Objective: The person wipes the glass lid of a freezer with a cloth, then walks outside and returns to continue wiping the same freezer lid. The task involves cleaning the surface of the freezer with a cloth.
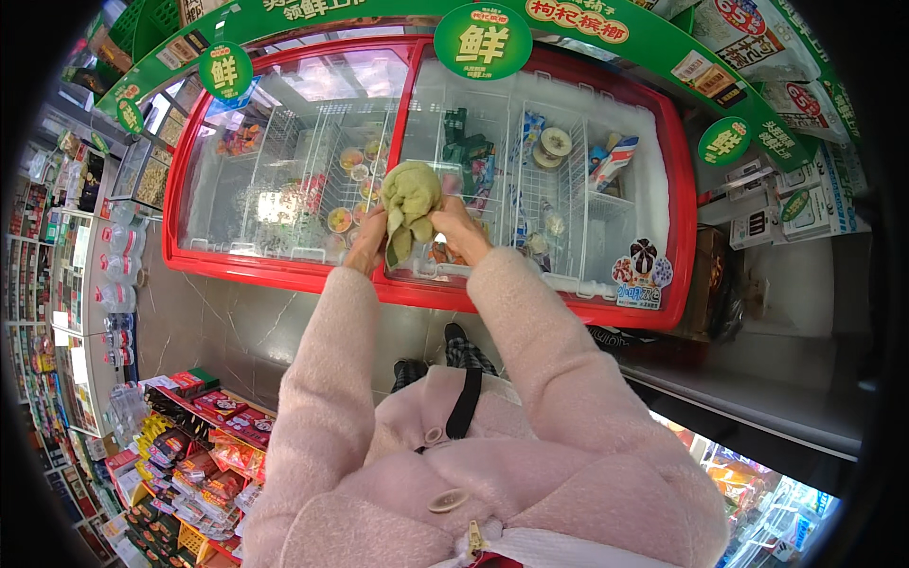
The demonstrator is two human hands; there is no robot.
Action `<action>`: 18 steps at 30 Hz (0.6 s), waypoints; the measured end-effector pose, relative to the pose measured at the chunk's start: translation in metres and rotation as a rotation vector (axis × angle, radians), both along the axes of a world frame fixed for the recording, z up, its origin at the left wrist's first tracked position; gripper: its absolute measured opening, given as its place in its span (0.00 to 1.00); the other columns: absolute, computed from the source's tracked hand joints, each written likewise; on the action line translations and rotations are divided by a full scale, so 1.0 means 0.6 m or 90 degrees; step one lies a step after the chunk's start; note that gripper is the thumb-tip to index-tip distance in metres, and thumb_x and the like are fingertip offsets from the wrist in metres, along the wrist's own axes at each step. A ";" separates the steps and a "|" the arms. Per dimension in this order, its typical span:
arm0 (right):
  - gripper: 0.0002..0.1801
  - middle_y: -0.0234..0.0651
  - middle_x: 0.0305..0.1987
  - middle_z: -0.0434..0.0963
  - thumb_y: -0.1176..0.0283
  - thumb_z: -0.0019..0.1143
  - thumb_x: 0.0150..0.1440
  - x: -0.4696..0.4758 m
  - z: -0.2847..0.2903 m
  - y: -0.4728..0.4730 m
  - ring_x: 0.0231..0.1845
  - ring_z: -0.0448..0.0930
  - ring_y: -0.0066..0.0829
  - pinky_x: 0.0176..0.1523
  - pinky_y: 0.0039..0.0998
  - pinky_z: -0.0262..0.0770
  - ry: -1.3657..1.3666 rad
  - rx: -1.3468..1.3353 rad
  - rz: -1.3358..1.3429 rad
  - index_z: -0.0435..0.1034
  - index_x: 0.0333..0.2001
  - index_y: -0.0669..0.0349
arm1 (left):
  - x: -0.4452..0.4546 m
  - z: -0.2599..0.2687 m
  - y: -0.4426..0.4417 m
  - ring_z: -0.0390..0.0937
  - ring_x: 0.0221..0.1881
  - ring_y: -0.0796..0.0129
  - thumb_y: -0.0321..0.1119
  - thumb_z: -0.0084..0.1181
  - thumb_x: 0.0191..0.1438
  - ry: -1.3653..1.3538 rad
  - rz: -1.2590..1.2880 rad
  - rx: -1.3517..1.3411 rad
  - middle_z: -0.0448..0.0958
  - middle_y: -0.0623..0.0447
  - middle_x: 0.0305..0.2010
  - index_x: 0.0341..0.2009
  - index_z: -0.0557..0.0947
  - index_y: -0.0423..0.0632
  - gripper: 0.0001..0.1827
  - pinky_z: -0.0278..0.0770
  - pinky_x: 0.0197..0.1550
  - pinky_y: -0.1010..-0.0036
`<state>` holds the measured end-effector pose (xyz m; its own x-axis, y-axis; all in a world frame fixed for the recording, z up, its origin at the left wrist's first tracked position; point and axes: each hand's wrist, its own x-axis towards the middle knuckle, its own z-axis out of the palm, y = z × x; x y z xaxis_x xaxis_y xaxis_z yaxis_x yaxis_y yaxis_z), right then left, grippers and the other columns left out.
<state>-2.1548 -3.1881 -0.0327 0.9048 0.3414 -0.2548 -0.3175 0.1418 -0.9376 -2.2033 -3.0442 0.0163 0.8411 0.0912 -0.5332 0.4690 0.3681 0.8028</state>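
Both hands hold one bunched, greenish-yellow cloth (pixel 410 195) above the middle of a red-framed chest freezer (pixel 398 290). My left hand (pixel 368 240) grips its left side, and a loose end hangs down beside those fingers. On the other side my right hand (pixel 460 231) has hold of the cloth, its fingertips partly hidden by the folds. Beneath lie the freezer's glass lids, the left one (pixel 234 192) fogged in places. Through the glass, wire baskets (pixel 568 177) hold packaged frozen goods, among them several cups (pixel 341 219) and a round tub (pixel 552 147).
Green promotional signs (pixel 483 42) hang over the freezer's far edge. Snack packets fill a display rack (pixel 206 461) at the lower left. Water bottles (pixel 121 268) stand beside shelving on the left. Boxed goods (pixel 802 199) sit at right. Tiled floor (pixel 234 319) shows between freezer and rack.
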 end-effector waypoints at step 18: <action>0.16 0.38 0.41 0.77 0.86 0.47 0.47 -0.228 0.061 0.514 0.41 0.75 0.30 0.45 0.29 0.71 0.066 0.103 0.166 0.72 0.42 0.71 | -0.284 0.052 0.470 0.75 0.47 0.64 0.27 0.44 0.58 -0.112 0.204 0.041 0.74 0.47 0.49 0.55 0.69 0.40 0.20 0.76 0.47 0.72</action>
<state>-2.2916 -2.8799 0.0039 0.7539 0.6015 -0.2642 -0.4552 0.1883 -0.8702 -2.3738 -2.7625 0.0477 0.8427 0.3932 -0.3678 0.1909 0.4206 0.8870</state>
